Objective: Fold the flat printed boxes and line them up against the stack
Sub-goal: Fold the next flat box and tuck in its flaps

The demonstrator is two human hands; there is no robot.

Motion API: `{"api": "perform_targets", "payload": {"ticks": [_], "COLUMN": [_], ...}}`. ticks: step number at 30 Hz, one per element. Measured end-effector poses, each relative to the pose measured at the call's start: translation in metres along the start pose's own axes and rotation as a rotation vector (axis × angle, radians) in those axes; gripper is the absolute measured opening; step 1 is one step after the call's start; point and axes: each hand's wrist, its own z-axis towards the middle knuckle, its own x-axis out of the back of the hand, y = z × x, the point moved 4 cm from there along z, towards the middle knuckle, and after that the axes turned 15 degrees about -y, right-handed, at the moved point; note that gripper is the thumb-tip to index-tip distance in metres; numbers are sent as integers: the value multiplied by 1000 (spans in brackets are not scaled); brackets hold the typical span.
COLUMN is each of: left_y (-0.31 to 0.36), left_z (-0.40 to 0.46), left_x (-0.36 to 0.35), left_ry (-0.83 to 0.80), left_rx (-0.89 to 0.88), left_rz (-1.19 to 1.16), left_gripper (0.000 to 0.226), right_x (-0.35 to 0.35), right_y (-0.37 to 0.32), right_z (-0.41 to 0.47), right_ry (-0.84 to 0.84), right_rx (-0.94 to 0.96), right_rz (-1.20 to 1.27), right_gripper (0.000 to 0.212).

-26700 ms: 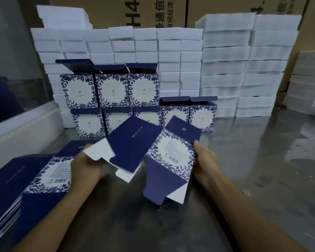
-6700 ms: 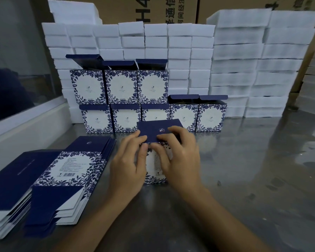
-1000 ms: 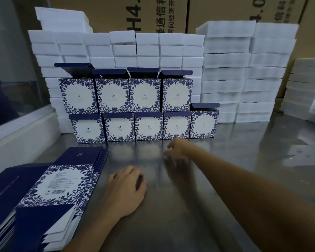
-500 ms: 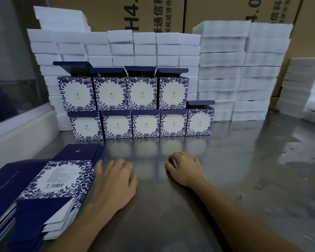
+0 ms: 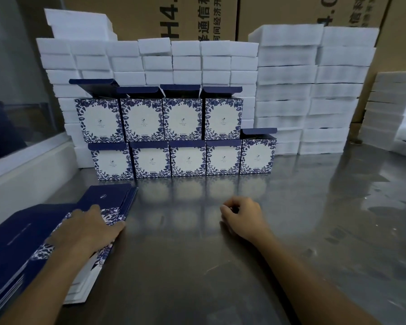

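Left hand [image 5: 87, 231] lies palm down on the pile of flat printed boxes [image 5: 56, 235] at the near left of the steel table [image 5: 220, 266]; I see its fingers spread and fairly straight across the top sheet, the thumb at the pile's right edge, pressing rather than gripping. Right hand [image 5: 243, 218] rests on the bare table to the right, well apart from the pile, fingers loosely curled under and holding nothing.

Straight ahead I've got the folded boxes [image 5: 182, 137], 9 of them, blue leaf border round a white centre. 5 stand in a bottom row on the table, side by side and touching; 4 sit on top of the leftmost 4. The end box [image 5: 258, 156] on the right of the bottom row has nothing above it, and its dark blue lid flap stands open. The 4 upper boxes show their lid flaps raised too. All of them back against the stack of white foam blocks [image 5: 197, 64], which rises above and beyond them on both sides.

Behind the foam I can read brown cartons [image 5: 197, 17] with printed characters. A glass partition [image 5: 14, 78] runs along the left.
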Motion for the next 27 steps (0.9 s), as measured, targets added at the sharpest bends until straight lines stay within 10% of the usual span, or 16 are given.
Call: {"api": "perform_targets", "payload": {"ticks": [17,21,27], "left_y": [21,31,55], "left_z": [-24,-24,-44], "left_x": [8,1,0], "left_ry": [353,539,603], "left_rx": [-125,-147,-311], "left_rz": [60,295,342], "left_gripper": [11,57,68], "right_x": [0,-1,-4], "right_y": [-1,-1,-4], "right_z": [-1,-1,0], "right_ry": [-9,4,-12], "right_rx": [2,5,67], "right_rz": [2,0,89], "right_gripper": [15,15,20]}}
